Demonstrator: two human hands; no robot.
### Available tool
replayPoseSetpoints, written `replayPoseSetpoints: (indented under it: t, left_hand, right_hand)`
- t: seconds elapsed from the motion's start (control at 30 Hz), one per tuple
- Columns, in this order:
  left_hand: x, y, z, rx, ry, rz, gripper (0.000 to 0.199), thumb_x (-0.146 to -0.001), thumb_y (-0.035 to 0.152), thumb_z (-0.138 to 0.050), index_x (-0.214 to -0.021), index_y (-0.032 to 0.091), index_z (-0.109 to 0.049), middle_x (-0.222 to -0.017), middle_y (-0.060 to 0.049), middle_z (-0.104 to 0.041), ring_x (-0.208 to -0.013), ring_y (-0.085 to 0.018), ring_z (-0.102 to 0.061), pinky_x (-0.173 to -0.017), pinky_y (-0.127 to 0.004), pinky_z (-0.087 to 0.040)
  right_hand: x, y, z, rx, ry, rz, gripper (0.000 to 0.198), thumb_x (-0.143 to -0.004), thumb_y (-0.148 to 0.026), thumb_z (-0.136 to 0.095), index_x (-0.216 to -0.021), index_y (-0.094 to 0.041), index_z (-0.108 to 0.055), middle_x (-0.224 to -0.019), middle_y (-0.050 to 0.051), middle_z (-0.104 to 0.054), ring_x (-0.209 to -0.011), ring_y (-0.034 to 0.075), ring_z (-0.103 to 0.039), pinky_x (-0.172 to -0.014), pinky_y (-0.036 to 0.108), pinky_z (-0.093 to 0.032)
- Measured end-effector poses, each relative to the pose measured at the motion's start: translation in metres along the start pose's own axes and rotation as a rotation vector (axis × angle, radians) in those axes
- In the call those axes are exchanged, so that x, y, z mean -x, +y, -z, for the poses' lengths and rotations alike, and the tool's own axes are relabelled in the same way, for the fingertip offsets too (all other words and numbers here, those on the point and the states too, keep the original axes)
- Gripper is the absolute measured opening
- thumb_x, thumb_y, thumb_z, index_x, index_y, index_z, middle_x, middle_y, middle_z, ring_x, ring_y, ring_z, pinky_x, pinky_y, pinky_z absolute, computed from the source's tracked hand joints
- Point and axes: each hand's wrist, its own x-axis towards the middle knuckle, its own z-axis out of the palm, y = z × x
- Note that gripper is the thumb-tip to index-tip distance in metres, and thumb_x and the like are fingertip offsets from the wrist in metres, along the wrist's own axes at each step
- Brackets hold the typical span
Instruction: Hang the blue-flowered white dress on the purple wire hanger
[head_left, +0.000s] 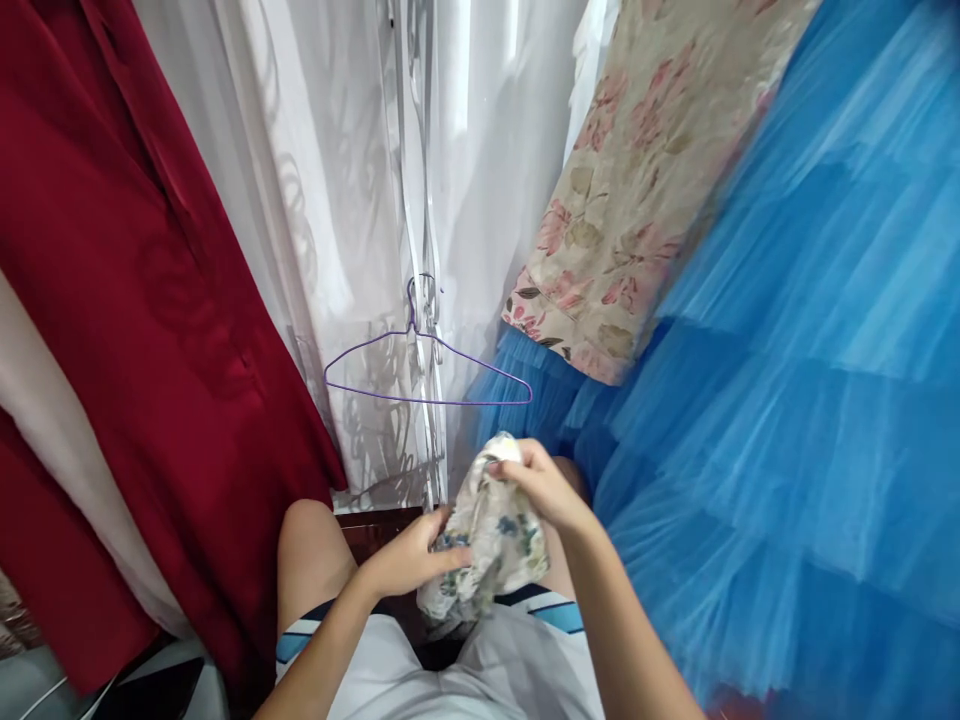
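Note:
A bunched white cloth garment with blue and green flower print is between my two hands, above my lap. My right hand pinches its upper edge, fingers closed on the fabric. Lower down on the left side, my left hand grips it with the thumb across the front and the other fingers partly hidden behind. Its lower part hangs loosely between my thighs, and its exact kind does not show. Just beyond my hands, a bare purple hanger hangs from a white strip.
Red fabric hangs on the left, white curtains behind. A beige floral garment and a tiered blue tulle dress hang on the right. A dark flat object lies on a grey surface at lower left.

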Motion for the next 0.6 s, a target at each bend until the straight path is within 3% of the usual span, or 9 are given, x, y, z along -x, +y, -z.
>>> replayPoseSetpoints:
  t: [0.13, 0.2, 0.33, 0.43, 0.5, 0.6]
  left_hand:
    - [0.008, 0.005, 0.017, -0.289, 0.185, 0.019, 0.031, -0.080, 0.045, -0.065, -0.096, 0.018, -0.071, -0.092, -0.004, -0.070, -0.089, -0.024, -0.061, -0.083, -0.033, -0.048]
    - [0.008, 0.016, 0.032, -0.349, 0.286, -0.020, 0.030, -0.082, 0.046, -0.062, -0.092, 0.018, -0.069, -0.086, -0.003, -0.067, -0.083, -0.022, -0.059, -0.075, -0.030, -0.047]
    - [0.008, 0.042, 0.057, -0.384, 0.445, -0.127, 0.023, -0.085, 0.041, -0.060, -0.082, 0.018, -0.062, -0.076, 0.000, -0.058, -0.074, -0.017, -0.053, -0.066, -0.024, -0.042]
    - [0.012, 0.048, 0.082, -0.399, 0.534, -0.177, 0.018, -0.087, 0.036, -0.058, -0.081, 0.020, -0.060, -0.074, 0.001, -0.056, -0.072, -0.016, -0.051, -0.064, -0.023, -0.039]
    - [0.017, 0.043, 0.107, -0.472, 0.538, -0.170, 0.012, -0.086, 0.031, -0.057, -0.083, 0.021, -0.063, -0.077, 0.000, -0.059, -0.074, -0.017, -0.053, -0.067, -0.024, -0.039]
    - [0.021, 0.029, 0.155, -0.617, 0.514, -0.123, 0.005, -0.075, 0.022, -0.064, -0.072, 0.022, -0.068, -0.071, -0.001, -0.062, -0.074, -0.020, -0.054, -0.071, -0.026, -0.038]
  right_hand:
    - [-0.050, -0.030, 0.062, 0.168, 0.267, 0.209, 0.020, -0.062, -0.025, -0.067, -0.048, -0.017, -0.056, -0.047, -0.002, -0.046, -0.047, 0.010, -0.035, -0.046, 0.024, -0.026]
    - [-0.087, -0.044, 0.079, 0.174, 0.329, 0.254, 0.020, -0.060, -0.023, -0.068, -0.046, -0.016, -0.056, -0.045, -0.003, -0.045, -0.046, 0.009, -0.036, -0.046, 0.024, -0.027]
    - [-0.147, -0.057, 0.071, -0.026, 0.054, 0.018, 0.015, -0.061, -0.025, -0.073, -0.067, -0.013, -0.068, -0.064, 0.004, -0.066, -0.058, 0.016, -0.058, -0.055, 0.026, -0.044]
    - [-0.157, -0.059, 0.048, -0.161, -0.150, -0.086, 0.022, -0.059, -0.020, -0.074, -0.079, -0.011, -0.071, -0.069, 0.006, -0.070, -0.061, 0.018, -0.064, -0.059, 0.028, -0.049]
    - [-0.153, -0.063, 0.039, -0.199, -0.208, -0.090, 0.027, -0.057, -0.013, -0.073, -0.083, -0.011, -0.071, -0.070, 0.005, -0.071, -0.060, 0.017, -0.065, -0.058, 0.027, -0.049]
    - [-0.144, -0.070, 0.037, -0.199, -0.174, -0.090, 0.031, -0.056, -0.007, -0.072, -0.086, -0.011, -0.072, -0.074, 0.007, -0.074, -0.061, 0.019, -0.067, -0.058, 0.028, -0.050]
